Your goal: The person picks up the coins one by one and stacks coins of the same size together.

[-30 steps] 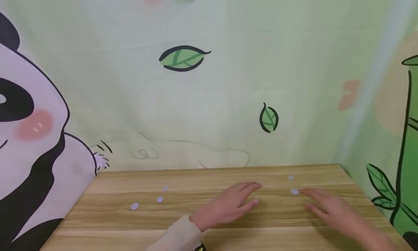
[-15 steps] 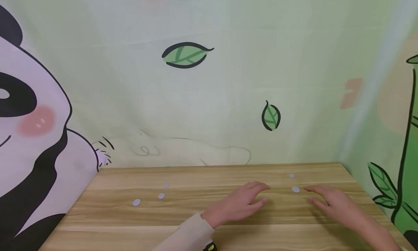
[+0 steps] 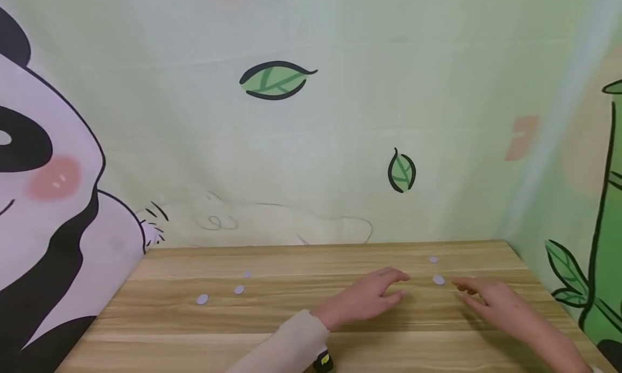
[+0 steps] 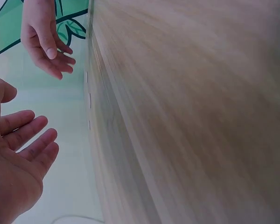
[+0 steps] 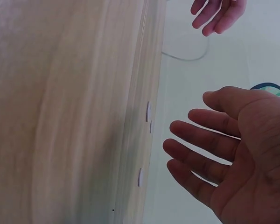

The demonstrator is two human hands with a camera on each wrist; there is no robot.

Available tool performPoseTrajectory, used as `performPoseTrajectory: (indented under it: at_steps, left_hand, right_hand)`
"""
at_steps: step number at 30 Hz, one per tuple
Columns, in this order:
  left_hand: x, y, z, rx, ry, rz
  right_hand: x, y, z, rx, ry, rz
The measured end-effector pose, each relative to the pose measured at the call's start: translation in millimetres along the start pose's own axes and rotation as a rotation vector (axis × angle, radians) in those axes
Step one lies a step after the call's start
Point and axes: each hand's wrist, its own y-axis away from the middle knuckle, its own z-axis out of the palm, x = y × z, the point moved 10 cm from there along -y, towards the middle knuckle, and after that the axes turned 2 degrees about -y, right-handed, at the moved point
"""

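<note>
My left hand [image 3: 366, 296] hovers over the middle of the wooden table [image 3: 272, 357], fingers relaxed and holding nothing. To its right is my right hand [image 3: 502, 307], its loose fingers pointing left. The right fingertips are close beside a small pale round disc [image 3: 439, 279], which lies between the two hands. Behind that one sits a second pale disc [image 3: 433, 259]. In the left wrist view the left palm [image 4: 18, 172] shows bare, with fingers slightly bent. The right palm [image 5: 252, 154] is likewise bare in the right wrist view, its fingers spread.
On the table's left side lie three more pale discs: a front one [image 3: 202, 299], a middle one [image 3: 239, 289] and a back one [image 3: 247, 275]. A printed cloth backdrop [image 3: 330, 119] with a panda, leaves and bamboo rises at the table's back edge.
My left hand has moved right, towards the right hand. The right hand has stayed nearly in place, its fingertips slightly farther from the near disc. The discs lie where they were.
</note>
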Motion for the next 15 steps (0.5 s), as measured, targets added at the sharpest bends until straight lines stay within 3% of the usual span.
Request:
performPoseTrajectory:
  at_steps: [7, 15]
  left_hand:
    - [-5.8, -9.2, 3.7, 0.018, 0.155, -0.034]
    - [-4.9, -25.7, 9.5, 0.038, 0.171, 0.006]
  right_hand:
    - [3.3, -3.5, 3.2, -0.02, -0.033, -0.018]
    - [6.1, -9.3, 6.6, -0.022, -0.058, 0.036]
